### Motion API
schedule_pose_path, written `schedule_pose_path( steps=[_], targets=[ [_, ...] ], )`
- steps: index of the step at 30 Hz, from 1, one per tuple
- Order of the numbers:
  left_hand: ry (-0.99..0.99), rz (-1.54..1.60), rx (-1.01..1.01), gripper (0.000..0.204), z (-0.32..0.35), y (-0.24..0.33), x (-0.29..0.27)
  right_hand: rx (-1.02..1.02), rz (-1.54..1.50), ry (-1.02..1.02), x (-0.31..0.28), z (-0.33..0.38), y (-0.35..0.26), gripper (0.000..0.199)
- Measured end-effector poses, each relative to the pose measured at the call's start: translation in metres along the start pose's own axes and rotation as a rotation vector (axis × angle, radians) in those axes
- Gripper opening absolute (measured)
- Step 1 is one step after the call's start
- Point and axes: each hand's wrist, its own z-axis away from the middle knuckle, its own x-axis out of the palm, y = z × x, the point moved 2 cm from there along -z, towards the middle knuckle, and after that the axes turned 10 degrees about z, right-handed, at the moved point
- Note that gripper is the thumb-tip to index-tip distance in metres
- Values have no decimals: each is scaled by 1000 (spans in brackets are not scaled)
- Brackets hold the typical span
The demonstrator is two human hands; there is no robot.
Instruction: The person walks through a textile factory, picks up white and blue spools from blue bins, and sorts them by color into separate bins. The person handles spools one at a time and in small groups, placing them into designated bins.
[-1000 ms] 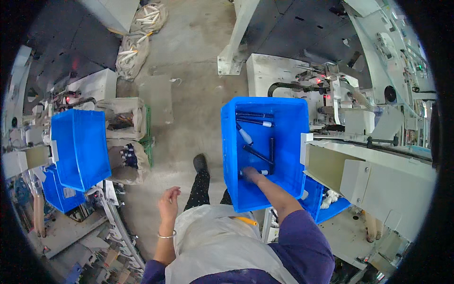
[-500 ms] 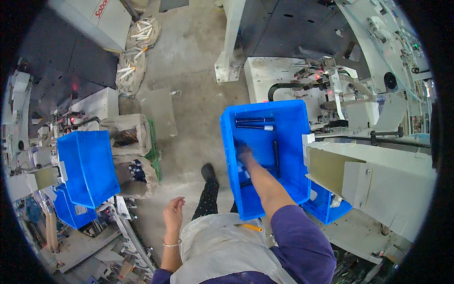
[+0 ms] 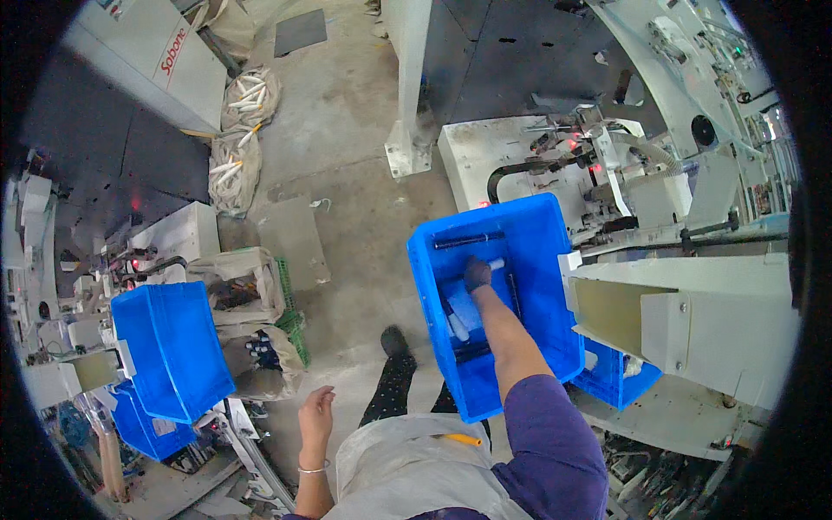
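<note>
A deep blue crate [image 3: 568, 334] stands in front of me, right of the middle, with several dark tubes [image 3: 513, 295] lying inside along its walls. My right hand [image 3: 476, 276] reaches down into it, fingers closed around a dark tube with a white end [image 3: 496, 264]; the fingers are partly blurred. Beneath that hand lie pale, whitish pieces [image 3: 459, 327] whose kind I cannot make out. Outside the crate to the left, my left hand [image 3: 317, 412] hangs in the air, fingers loosely bent and holding nothing.
A grey-white machine chute [image 3: 693, 303] adjoins the crate's right side, with a lower blue crate [image 3: 617, 381] beneath. At left, another blue crate [image 3: 169, 347] hangs beside machinery. Sacks [image 3: 234, 178] of white tubes line the floor; a green basket [image 3: 295, 325] stands nearer.
My right hand has moved farther up within the crate and taken hold of the white-ended tube. The view has shifted slightly; my left hand stays about where it was.
</note>
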Motion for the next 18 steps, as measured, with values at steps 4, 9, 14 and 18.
schedule_pose_path(
  steps=[4,9,14,18],
  targets=[
    [-34,-82,14,16,1,5,-6,-73,-153,129,7,54,-18,32],
    [-98,-119,120,17,0,36,2,8,-847,85,-45,141,36,38],
    [-253,373,90,21,19,89,38,-300,-1791,-551,-132,238,75,37],
    [-592,712,-66,33,64,139,87,-512,-1860,-628,-179,297,69,39]
  ],
)
